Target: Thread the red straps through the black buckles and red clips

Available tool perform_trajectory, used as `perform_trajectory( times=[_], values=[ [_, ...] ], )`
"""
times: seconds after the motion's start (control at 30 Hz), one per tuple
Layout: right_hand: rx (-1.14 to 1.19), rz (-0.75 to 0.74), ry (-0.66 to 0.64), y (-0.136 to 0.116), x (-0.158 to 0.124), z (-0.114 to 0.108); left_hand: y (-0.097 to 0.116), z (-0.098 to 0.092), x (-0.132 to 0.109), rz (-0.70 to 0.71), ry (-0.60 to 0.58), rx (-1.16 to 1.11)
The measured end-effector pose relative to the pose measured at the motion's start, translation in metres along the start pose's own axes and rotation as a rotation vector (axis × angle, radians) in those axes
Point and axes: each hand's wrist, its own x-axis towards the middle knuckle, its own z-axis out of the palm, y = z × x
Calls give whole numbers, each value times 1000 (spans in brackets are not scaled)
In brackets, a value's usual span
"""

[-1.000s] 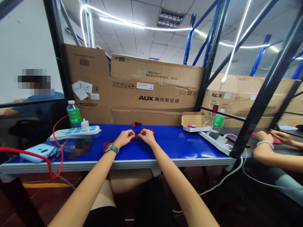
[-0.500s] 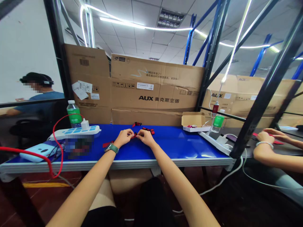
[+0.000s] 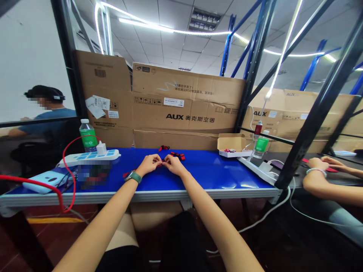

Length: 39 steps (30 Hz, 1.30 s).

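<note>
My left hand (image 3: 149,165) and my right hand (image 3: 173,164) meet over the blue tabletop (image 3: 204,173), fingertips pinched close together. Between them is a small red and black piece (image 3: 161,163), mostly covered by the fingers; its exact kind is too small to make out. Behind my right hand lies a red and black strap-like bundle (image 3: 178,155). Farther back, near the cardboard, rests another red and black piece (image 3: 163,148). A bit of red material (image 3: 125,174) shows beside my left wrist, which wears a watch (image 3: 133,176) on a green band.
On the left are a power strip (image 3: 90,157), a bottle (image 3: 89,136), a light-blue phone-like item (image 3: 45,181) and a red cable (image 3: 60,196). An open small box (image 3: 234,153) and another power strip (image 3: 256,172) stand right. Cardboard (image 3: 187,102) walls the back. A co-worker's hands (image 3: 326,164) are far right.
My hands stay at almost the same spot, still pinched on the small red and black piece. The view has shifted very slightly.
</note>
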Motion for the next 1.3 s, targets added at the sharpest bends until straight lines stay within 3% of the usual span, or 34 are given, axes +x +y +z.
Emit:
perform_trajectory(
  times=[0.3,0.53,0.73,0.9,1.07,1.3],
  values=[
    [149,20,23,1,3,1,-2,1,2,30,25,44],
    [357,42,-14,6,3,4,-2,1,2,51,-54,11],
    [488,190,81,16,11,8,-3,4,2,-18,-21,-53],
    [643,327,199,27,15,6,-6,1,1,107,40,137],
    [391,588,354,34,13,3,-13,-2,-2,1,35,405],
    [-94,558,299,28,7,-9,-29,1,3,39,-54,334]
  ],
)
